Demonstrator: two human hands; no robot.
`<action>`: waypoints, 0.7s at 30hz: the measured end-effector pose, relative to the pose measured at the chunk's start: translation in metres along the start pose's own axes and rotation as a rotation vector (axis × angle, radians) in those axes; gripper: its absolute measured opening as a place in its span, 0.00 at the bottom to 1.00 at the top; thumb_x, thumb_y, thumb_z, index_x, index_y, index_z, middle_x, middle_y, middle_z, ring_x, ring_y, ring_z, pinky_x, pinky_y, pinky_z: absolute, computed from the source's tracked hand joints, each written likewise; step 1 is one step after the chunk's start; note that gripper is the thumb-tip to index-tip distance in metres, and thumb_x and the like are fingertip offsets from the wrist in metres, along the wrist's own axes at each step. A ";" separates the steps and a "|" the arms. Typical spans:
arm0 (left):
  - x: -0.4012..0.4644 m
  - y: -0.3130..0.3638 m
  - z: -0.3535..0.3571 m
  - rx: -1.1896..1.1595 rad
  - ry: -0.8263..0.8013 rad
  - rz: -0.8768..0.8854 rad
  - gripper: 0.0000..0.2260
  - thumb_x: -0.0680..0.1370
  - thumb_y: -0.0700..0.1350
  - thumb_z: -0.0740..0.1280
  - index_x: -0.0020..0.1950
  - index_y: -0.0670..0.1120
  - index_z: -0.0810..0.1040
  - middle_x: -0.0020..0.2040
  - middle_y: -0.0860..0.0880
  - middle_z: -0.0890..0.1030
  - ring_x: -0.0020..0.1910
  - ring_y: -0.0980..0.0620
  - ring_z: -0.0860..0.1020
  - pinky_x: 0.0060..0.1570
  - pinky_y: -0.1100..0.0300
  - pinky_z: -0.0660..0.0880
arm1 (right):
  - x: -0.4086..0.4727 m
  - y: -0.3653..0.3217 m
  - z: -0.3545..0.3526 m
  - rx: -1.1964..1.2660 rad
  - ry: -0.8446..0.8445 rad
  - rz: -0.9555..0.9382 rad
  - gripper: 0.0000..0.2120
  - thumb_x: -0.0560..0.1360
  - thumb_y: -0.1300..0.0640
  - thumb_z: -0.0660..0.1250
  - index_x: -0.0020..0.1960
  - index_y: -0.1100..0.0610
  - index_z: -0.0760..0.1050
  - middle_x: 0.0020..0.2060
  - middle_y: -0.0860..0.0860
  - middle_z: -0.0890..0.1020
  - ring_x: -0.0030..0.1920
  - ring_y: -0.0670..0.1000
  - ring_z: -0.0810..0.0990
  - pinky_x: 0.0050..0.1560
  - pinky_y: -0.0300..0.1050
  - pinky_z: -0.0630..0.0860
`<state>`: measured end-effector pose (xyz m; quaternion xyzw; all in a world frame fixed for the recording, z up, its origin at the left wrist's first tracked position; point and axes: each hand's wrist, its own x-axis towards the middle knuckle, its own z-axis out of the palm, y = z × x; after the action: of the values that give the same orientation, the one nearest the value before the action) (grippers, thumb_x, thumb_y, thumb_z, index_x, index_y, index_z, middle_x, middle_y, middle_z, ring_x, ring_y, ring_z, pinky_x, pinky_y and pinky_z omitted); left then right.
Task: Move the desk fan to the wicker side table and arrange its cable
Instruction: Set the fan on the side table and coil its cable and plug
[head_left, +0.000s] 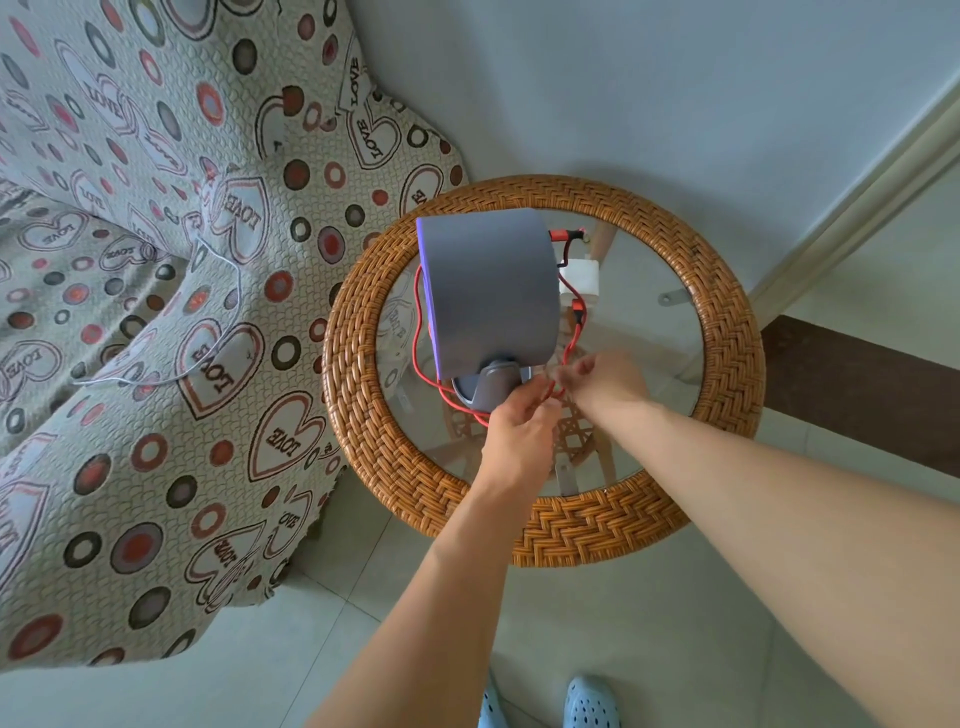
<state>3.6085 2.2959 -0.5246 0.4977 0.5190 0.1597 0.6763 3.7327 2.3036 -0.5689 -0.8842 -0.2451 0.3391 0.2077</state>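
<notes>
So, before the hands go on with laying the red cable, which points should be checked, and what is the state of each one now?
1. Desk fan is on the wicker side table: ok, its base rests on the glass top.
2. Fan stands clear of the rim: ok.
3. Both hands hold the red cable: ok, left hand and right hand pinch it beside the base.
4. Cable free of loops: not ok, it loops around the fan's left side and base.
5. Cable plugged into the white adapter: cannot tell, the fan hides part of it.
6. White thread on the sofa cover kept apart from the cable: ok.
</notes>
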 end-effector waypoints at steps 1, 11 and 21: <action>0.000 0.000 0.001 -0.004 -0.003 -0.002 0.17 0.83 0.44 0.59 0.72 0.46 0.71 0.67 0.50 0.76 0.67 0.50 0.73 0.70 0.52 0.68 | 0.002 -0.002 0.002 0.004 -0.015 0.019 0.13 0.77 0.49 0.65 0.49 0.59 0.79 0.43 0.53 0.81 0.39 0.52 0.76 0.30 0.39 0.64; 0.005 0.008 0.010 -0.016 -0.035 -0.012 0.16 0.83 0.49 0.57 0.69 0.47 0.73 0.59 0.50 0.80 0.58 0.55 0.77 0.58 0.62 0.73 | -0.034 0.018 -0.009 0.342 -0.091 -0.206 0.03 0.76 0.63 0.64 0.45 0.59 0.76 0.34 0.54 0.80 0.29 0.51 0.78 0.26 0.41 0.71; 0.012 0.017 0.018 0.070 0.035 -0.080 0.14 0.80 0.45 0.64 0.65 0.47 0.79 0.57 0.47 0.83 0.57 0.49 0.80 0.52 0.62 0.75 | -0.057 0.041 -0.021 0.383 -0.183 -0.372 0.05 0.75 0.61 0.68 0.49 0.56 0.82 0.37 0.49 0.84 0.32 0.40 0.79 0.31 0.32 0.72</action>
<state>3.6335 2.3033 -0.5173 0.4970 0.5555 0.1227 0.6553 3.7224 2.2342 -0.5475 -0.7343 -0.3522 0.4140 0.4066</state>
